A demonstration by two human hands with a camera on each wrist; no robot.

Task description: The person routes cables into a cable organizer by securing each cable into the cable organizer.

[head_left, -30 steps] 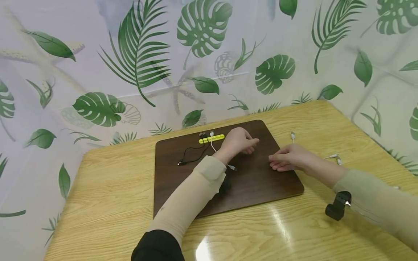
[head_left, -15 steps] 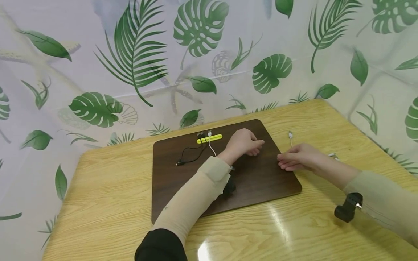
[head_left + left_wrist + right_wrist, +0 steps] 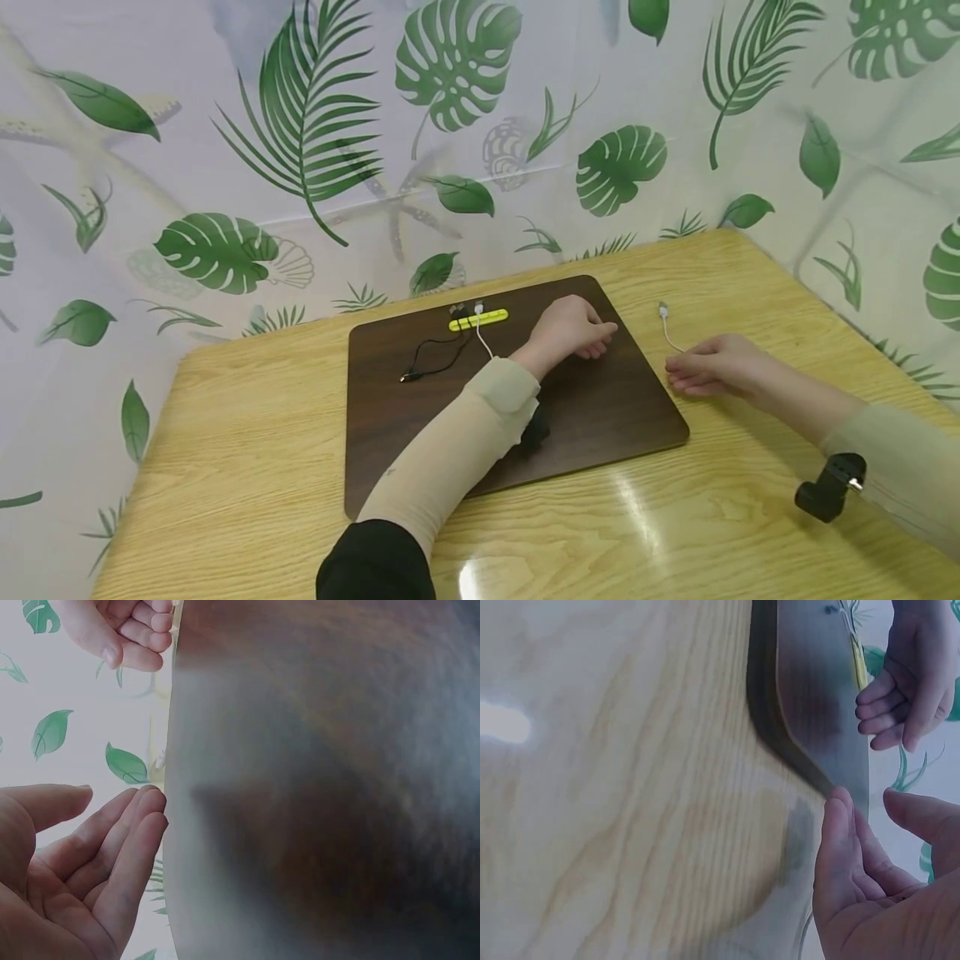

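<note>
Over the upper right of the dark brown board (image 3: 420, 417) is my left hand (image 3: 573, 329); in the left wrist view the left hand (image 3: 82, 877) shows thumb and fingers apart, nothing between them. My right hand (image 3: 716, 367) is just past the board's right edge, beside a white cable (image 3: 664, 321); in the right wrist view the right hand (image 3: 885, 877) has relaxed fingers and holds nothing. A yellow cable clip strip (image 3: 495, 317) lies near the board's back edge, with black cables (image 3: 435, 375) and a white cable (image 3: 483, 337) in it.
The board lies on a light wooden table (image 3: 240, 433). A leaf-patterned cloth (image 3: 547, 50) hangs behind and at the right. A black wrist device (image 3: 831, 487) is at my right sleeve; a dark object (image 3: 534, 433) shows by my left sleeve.
My right hand has moved right, off the board and onto the table side. The left hand has shifted slightly right over the board. Both stay empty.
</note>
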